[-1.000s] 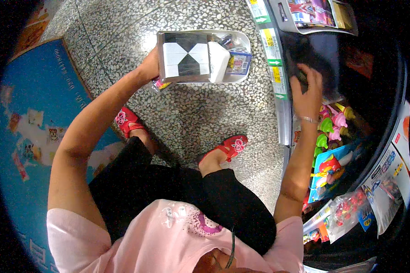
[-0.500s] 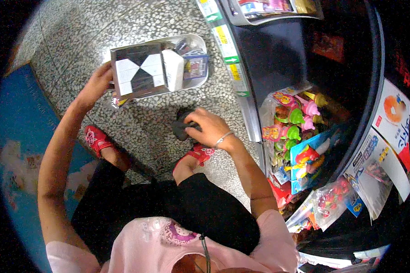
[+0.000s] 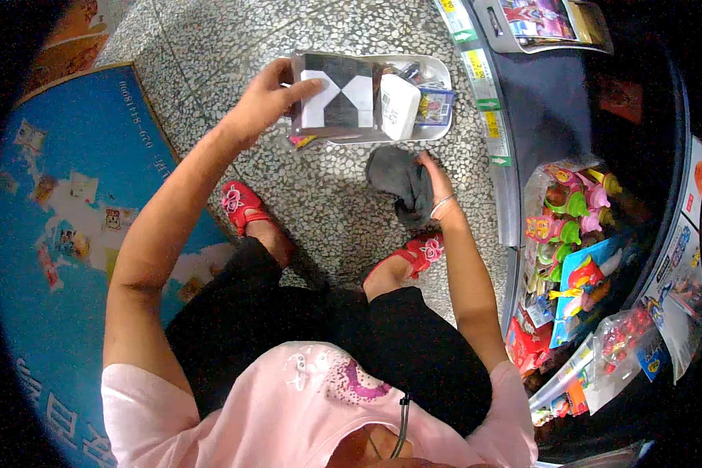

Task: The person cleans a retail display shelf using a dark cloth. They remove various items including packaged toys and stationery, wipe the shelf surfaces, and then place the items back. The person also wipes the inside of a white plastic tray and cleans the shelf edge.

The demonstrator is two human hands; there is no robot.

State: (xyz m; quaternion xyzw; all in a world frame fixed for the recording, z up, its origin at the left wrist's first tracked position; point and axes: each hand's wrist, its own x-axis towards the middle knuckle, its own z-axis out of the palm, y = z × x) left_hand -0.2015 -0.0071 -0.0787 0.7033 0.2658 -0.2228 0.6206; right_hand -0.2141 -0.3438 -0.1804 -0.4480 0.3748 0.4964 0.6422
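A flat black-and-white box [image 3: 359, 105] in clear wrap lies over the left part of a white tray [image 3: 442, 74]. My left hand [image 3: 277, 97] grips the box's left end, thumb on top, the other fingers partly hidden behind the edge. Just right of the box, the tray holds a white box [image 3: 398, 108] and a small blue-framed pack [image 3: 434, 108]. Below the tray, my right hand [image 3: 440, 183] holds a crumpled dark grey cloth [image 3: 402, 179]. The cloth covers most of that hand's fingers.
On the right stands a dark shelf [image 3: 515, 117] with price labels along its edge. Bagged colourful toys [image 3: 569, 210] sit on it. A blue printed board [image 3: 78, 179] lies at the left. My red shoes [image 3: 246, 207] rest on the speckled floor [image 3: 327, 207].
My left thumb has come onto the top of the box. My right hand has turned, and the cloth now spreads out at its left instead of being bunched beneath it. The whole view has shifted.
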